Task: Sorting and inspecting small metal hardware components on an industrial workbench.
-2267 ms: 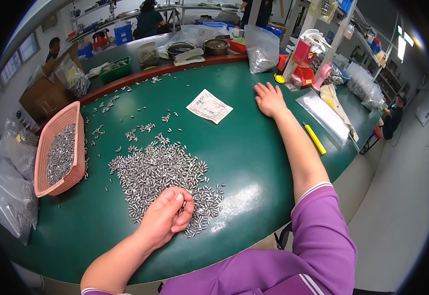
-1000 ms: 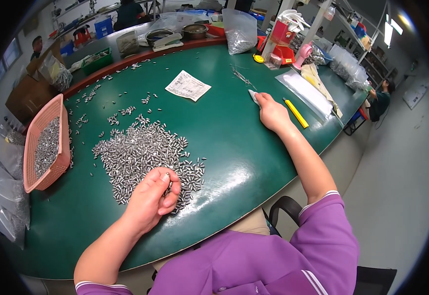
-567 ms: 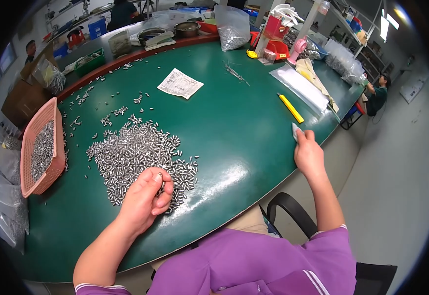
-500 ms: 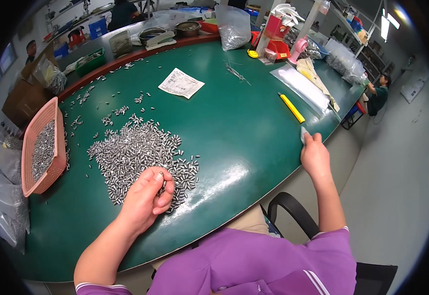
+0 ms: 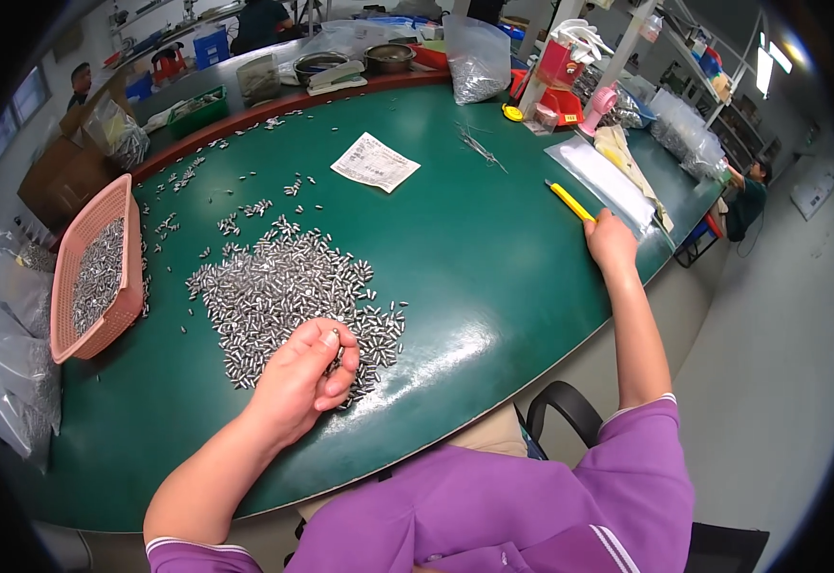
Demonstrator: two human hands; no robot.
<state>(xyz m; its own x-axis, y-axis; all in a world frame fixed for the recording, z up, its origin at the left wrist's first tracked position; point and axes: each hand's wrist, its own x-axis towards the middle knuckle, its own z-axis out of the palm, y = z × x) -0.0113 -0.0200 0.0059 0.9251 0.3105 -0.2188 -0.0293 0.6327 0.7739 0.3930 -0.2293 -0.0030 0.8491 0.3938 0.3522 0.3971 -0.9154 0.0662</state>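
Note:
Over the near edge of a pile of small silvery metal pins (image 5: 283, 286), my left hand (image 5: 307, 372) is closed, palm up. Thumb and fingers pinch one small metal pin (image 5: 335, 332). Away to the right, my right hand (image 5: 613, 239) is closed around the near end of a yellow utility knife (image 5: 570, 201). The knife's dark tip points away to the far left, low over the green tabletop. My palm and fingers hide its near end.
A pink basket (image 5: 71, 286) of pins stands at the left, beside clear bags (image 5: 16, 382). A printed paper slip (image 5: 376, 162) and thin wires (image 5: 481, 148) lie farther back. Plastic sleeves (image 5: 603, 181) lie beyond my right hand. A chair armrest (image 5: 566, 406) is near the table edge.
My right hand has moved onto the yellow knife and gripped it; the pale scrap that was at its fingertips no longer shows. My left hand keeps its pinch. The whole view has shifted slightly.

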